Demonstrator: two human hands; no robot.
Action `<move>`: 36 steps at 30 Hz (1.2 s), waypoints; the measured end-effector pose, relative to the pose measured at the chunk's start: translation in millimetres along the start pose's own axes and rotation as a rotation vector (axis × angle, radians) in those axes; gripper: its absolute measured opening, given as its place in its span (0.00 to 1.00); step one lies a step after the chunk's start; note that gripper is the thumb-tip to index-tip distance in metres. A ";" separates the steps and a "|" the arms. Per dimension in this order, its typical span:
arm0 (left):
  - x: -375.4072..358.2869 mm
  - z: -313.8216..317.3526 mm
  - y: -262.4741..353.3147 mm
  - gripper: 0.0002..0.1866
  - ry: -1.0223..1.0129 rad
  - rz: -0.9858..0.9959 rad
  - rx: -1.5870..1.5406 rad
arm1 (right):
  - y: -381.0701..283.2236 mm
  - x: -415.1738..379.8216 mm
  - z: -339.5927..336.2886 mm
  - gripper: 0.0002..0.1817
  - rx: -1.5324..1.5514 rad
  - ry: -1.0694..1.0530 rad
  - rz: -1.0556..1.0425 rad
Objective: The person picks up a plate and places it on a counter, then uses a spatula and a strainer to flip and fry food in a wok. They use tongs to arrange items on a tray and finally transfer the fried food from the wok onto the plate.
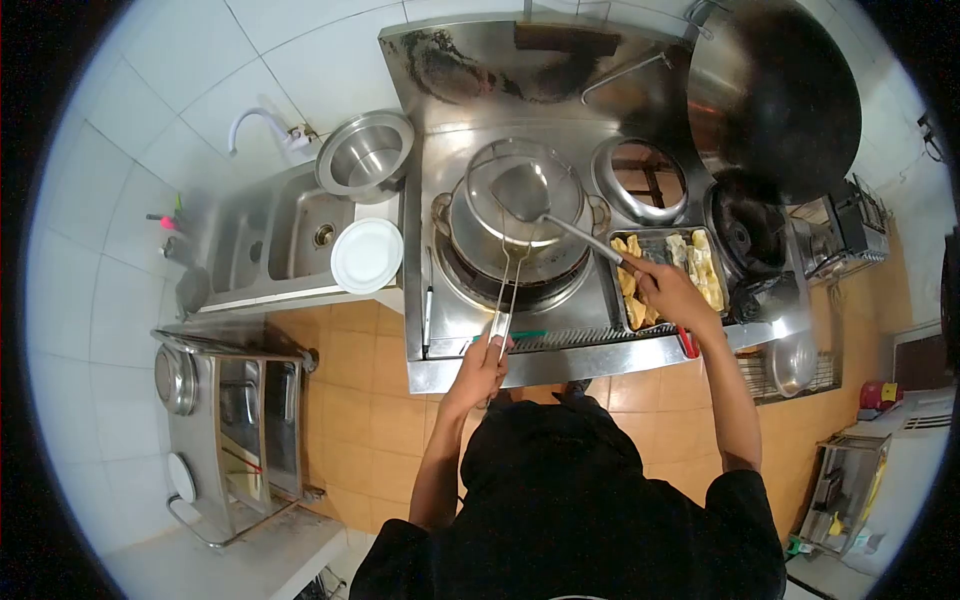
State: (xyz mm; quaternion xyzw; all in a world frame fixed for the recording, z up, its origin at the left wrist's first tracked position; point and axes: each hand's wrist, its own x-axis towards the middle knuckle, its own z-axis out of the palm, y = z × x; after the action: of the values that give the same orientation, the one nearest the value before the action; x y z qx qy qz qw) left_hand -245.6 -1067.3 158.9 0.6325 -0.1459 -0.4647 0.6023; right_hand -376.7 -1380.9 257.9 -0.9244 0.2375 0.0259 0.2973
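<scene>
My left hand (481,372) is closed round the handle of a round wire strainer (510,285), whose mesh lies over a two-handled metal pot (460,225) on the stove. In my right hand (672,297) is the long handle of a ladle (582,236), which slants up to the left. The ladle's bowl rests over the strainer's mesh, above the pot. Beneath my right wrist and fingers, a rectangular metal tray (622,312) holds yellowish pieces of food in rows. Much of the pot's inside is hidden by the strainer and ladle.
A white plate (367,256) and a metal basin (366,155) stand beside the double sink (290,275). A large wok (780,100) leans at the back right, near a black burner (748,235). A metal trolley (255,425) stands lower left. The stove's front edge (570,365) runs before me.
</scene>
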 end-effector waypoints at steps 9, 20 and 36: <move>-17.8 -9.5 50.3 0.13 -0.015 0.087 0.095 | -42.6 -8.3 -47.9 0.21 -0.021 0.067 0.009; -11.2 -5.9 14.4 0.13 0.023 0.027 0.126 | -25.4 -7.6 -39.1 0.22 -0.042 0.017 0.004; -10.0 -2.2 40.8 0.13 -0.024 0.101 0.122 | -43.5 -9.8 -64.4 0.22 -0.110 -0.103 0.101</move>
State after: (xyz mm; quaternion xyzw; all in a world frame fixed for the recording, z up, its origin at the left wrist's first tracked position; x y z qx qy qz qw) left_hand -233.9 -1068.0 199.3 0.6541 -0.2127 -0.4315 0.5837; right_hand -371.6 -1382.0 336.1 -0.9236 0.2665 0.1013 0.2564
